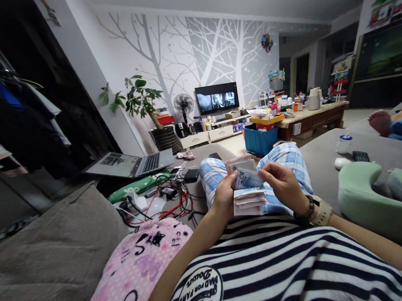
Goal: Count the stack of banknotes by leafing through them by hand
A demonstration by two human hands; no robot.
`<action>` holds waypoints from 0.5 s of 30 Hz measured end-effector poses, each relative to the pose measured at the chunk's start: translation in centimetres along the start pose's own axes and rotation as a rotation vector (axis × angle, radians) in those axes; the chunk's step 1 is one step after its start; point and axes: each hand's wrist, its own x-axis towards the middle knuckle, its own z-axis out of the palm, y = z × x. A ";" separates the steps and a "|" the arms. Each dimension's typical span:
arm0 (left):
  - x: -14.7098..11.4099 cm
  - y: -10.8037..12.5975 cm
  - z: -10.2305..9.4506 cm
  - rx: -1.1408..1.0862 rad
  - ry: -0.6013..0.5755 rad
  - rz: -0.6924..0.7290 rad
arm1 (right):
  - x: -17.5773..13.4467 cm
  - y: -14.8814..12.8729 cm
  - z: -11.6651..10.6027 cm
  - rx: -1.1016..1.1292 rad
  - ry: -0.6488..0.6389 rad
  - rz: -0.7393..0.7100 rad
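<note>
My left hand (225, 194) is closed around a folded stack of banknotes (250, 198) above my lap, its thumb on top. A blue banknote (248, 178) marked with a 10 lies over the upper part of the stack. My right hand (279, 181) pinches the right end of that blue note between thumb and fingertips. Behind it, greyish and pinkish notes (240, 164) stick up from the left hand. The lower part of the stack is bent over, with pale edges showing. A bracelet and a watch (322, 211) sit on my right wrist.
On my left are an open laptop (150, 161), tangled cables (176, 197) and a pink blanket (143, 267). To my right lie a green neck pillow (377, 198), a white mouse (342, 163) and a lidded jar (344, 144). Another person's foot (379, 122) rests at the far right.
</note>
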 end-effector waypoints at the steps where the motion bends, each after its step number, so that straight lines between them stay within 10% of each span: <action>1: 0.0 0.0 0.0 -0.006 0.007 -0.006 | -0.1 -0.1 0.0 -0.009 0.000 -0.011; 15: 0.3 0.1 -0.3 -0.012 0.064 -0.050 | -0.5 -0.5 -0.2 0.032 -0.234 -0.073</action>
